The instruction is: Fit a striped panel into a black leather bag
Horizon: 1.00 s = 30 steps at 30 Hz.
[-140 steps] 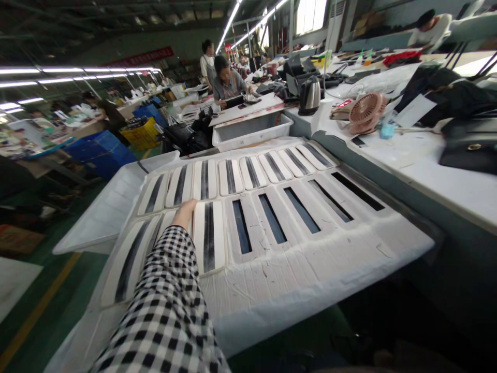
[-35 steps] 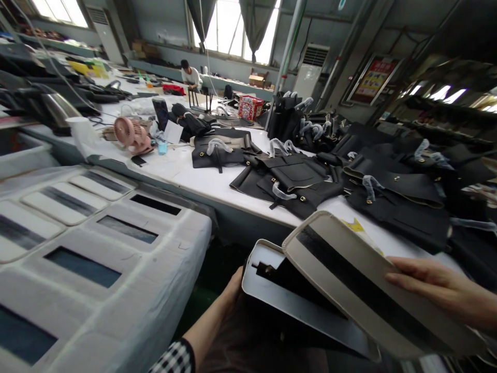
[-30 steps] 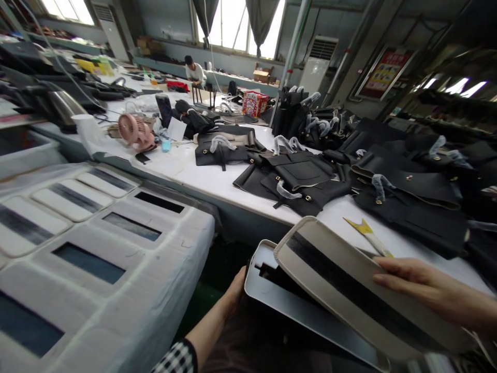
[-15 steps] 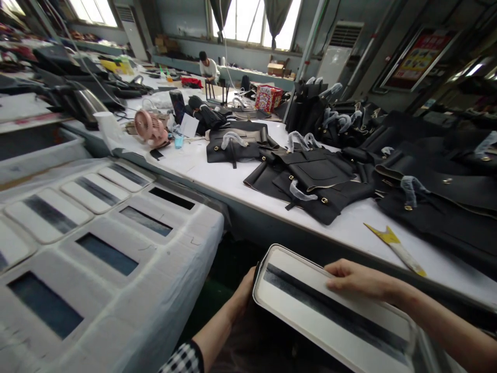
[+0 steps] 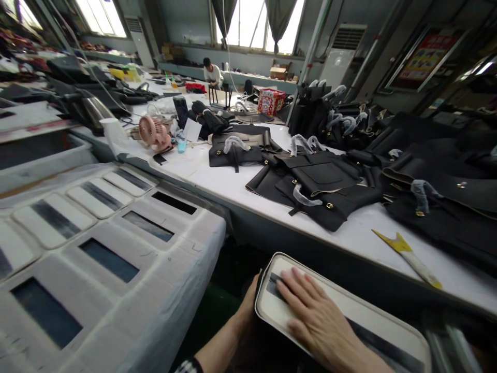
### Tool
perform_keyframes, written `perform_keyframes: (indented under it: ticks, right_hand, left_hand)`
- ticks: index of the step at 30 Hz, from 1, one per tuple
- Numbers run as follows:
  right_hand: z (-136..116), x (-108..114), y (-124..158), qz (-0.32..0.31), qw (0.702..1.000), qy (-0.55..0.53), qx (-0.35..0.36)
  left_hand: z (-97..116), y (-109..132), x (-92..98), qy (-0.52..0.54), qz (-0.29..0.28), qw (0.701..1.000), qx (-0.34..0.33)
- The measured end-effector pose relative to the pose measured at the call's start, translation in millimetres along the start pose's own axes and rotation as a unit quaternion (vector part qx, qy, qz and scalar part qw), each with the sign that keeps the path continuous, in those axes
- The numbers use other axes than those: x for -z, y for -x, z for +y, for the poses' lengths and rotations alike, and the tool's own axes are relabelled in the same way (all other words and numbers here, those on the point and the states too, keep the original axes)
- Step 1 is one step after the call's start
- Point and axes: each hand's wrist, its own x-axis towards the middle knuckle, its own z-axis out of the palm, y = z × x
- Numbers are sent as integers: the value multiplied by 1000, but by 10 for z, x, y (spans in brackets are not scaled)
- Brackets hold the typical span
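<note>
A cream panel with a black stripe down its middle [image 5: 373, 321] lies flat at the bottom of the view, on top of a dark piece that it almost hides. My right hand [image 5: 314, 316] rests on the panel's left end, palm down, fingers stretched out and spread. My left hand [image 5: 250, 305] is at the left end of the stack. It grips the dark piece under the panel, and its fingers are mostly hidden beneath.
A white board with slots and several striped panels [image 5: 186, 243] fills the left. The long white table [image 5: 217, 178] carries black bag parts [image 5: 318, 181], a pink fan [image 5: 151, 132] and a yellow-handled tool [image 5: 407, 254]. A person [image 5: 212, 72] sits at a far table.
The panel came down from a tilt to lie flat on the dark piece. My right hand moved from its far edge to lie flat on top. Earlier my view was on the slotted board.
</note>
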Motion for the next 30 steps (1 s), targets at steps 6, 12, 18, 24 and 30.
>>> perform_keyframes:
  ticks: [6, 12, 18, 24, 30]
  right_hand:
    - [-127, -175, -166, -51, 998, -15, -34]
    - [-147, -139, -109, -48, 996, -47, -61]
    - [-188, -133, -114, -45, 996, -44, -57]
    - [-179, -161, -108, -20, 997, -44, -60]
    - [-171, -160, -108, 3, 996, -63, -60]
  left_hand:
    - [26, -72, -38, 20, -32, 999, 12]
    - [207, 111, -50, 32, -97, 994, 33]
    - [445, 305, -122, -3, -131, 990, 49]
    - [640, 285, -12, -151, -113, 981, 43]
    - [972, 210, 46, -345, -110, 928, 91]
